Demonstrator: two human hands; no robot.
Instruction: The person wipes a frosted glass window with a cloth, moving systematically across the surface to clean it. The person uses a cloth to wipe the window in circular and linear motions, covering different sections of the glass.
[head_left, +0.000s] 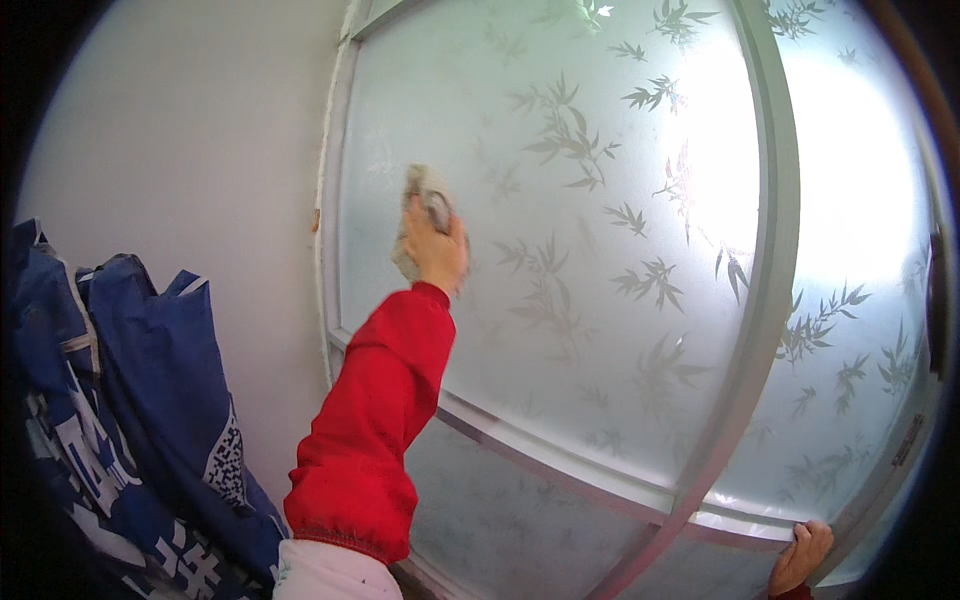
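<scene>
My left hand (436, 251), in a red sleeve cuff, is raised against a frosted glass pane (465, 322) printed with bamboo leaves. It presses a bunched, light-coloured cloth (421, 180) onto the left part of the pane, and both look blurred. At the lower right edge of the view, my right hand (802, 559) has its fingers curled over the horizontal rail (742, 525) of the metal frame. Most of its forearm lies out of view.
Blue bags (157, 360) with white patterns stand at the left by a plain wall (187, 150). A thick vertical frame bar (776, 187) divides the pane from a second frosted pane (840, 420) on the right. Another rail (555, 457) runs below the main pane.
</scene>
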